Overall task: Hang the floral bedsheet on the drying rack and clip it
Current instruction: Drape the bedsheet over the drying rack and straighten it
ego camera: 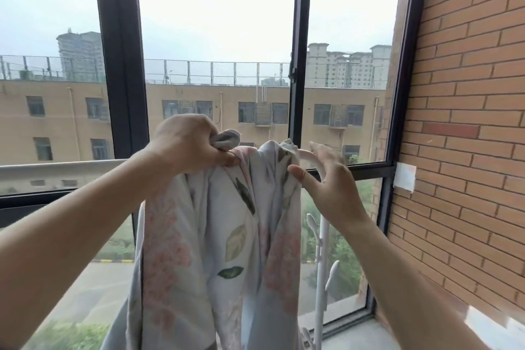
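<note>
Ahead, the dark-framed window (122,65) fills most of my view, with tan buildings and a grey sky behind the glass. To the right runs an orange brick wall (468,94). In the middle, the floral bedsheet (221,236) hangs in long gathered folds, pale grey with pink blossoms and green leaves, draped over the top of the white drying rack (324,250) and falling past the bottom of the view. The rack's upright pole shows just right of the cloth, with small hooks sticking out of it, and its curved top bar peeks out beside the sheet's upper fold. My left hand (184,148) is curled tight round a bunched corner of the sheet at the very top, holding it above the bar. My right hand (332,179) is spread, fingers reaching loosely over the curved bar, thumb laid against the sheet's right-hand fold. A small white patch (404,177) sits on the brick beside the window frame.
</note>
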{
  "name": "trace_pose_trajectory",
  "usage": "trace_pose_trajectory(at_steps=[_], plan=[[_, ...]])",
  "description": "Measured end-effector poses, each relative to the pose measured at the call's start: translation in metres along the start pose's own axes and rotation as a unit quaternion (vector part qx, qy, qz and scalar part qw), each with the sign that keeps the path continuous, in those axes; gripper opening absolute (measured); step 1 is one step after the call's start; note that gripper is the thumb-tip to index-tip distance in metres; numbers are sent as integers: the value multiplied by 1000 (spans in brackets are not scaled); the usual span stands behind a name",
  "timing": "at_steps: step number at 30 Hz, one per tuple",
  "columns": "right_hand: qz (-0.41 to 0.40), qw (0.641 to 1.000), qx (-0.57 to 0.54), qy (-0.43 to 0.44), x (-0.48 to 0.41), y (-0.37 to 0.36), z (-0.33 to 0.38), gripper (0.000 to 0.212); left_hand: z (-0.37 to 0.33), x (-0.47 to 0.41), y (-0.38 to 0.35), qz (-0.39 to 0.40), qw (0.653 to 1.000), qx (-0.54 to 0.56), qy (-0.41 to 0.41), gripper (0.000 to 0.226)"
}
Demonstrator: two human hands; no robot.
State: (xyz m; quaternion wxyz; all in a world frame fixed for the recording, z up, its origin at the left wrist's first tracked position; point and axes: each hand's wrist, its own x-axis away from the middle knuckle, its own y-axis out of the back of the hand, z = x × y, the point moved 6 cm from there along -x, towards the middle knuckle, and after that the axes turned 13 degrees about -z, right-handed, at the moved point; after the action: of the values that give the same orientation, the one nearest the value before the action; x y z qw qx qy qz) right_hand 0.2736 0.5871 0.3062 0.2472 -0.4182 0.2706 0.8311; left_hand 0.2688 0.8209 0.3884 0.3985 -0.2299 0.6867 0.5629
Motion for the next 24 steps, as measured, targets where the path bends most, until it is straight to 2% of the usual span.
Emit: trace_pose_trajectory(at_steps=[3,5,7,8,10,11,15,19,21,24], plan=[[-54,997,-35,-32,48,5,-19,71,1,1,1,4,1000,3,5,49],[-9,993,-73,-95,80,-6,-40,83,0,1,1,6,1000,6,7,48],[78,977,-115,-161,108,-22,-55,88,-2,2,2,6,1000,3,9,50],[120,966,-135,-186,121,-31,-58,78,-3,3,2,4,1000,3,8,51],[161,945,-175,-226,142,-43,-60,46,-5,4,4,-3,1000,2,6,52],[161,940,-181,-241,149,-45,-60,39,-5,5,5,-4,1000,1,6,52],[149,937,-181,-260,169,-46,-62,65,-3,8,9,2,1000,-2,5,54],[67,930,-232,-276,147,-14,-42,47,2,9,11,10,1000,3,11,52],[58,929,-261,-254,119,3,-25,39,5,9,11,22,999,18,21,50],[41,938,-277,-204,67,22,7,42,14,7,11,42,996,64,46,49]])
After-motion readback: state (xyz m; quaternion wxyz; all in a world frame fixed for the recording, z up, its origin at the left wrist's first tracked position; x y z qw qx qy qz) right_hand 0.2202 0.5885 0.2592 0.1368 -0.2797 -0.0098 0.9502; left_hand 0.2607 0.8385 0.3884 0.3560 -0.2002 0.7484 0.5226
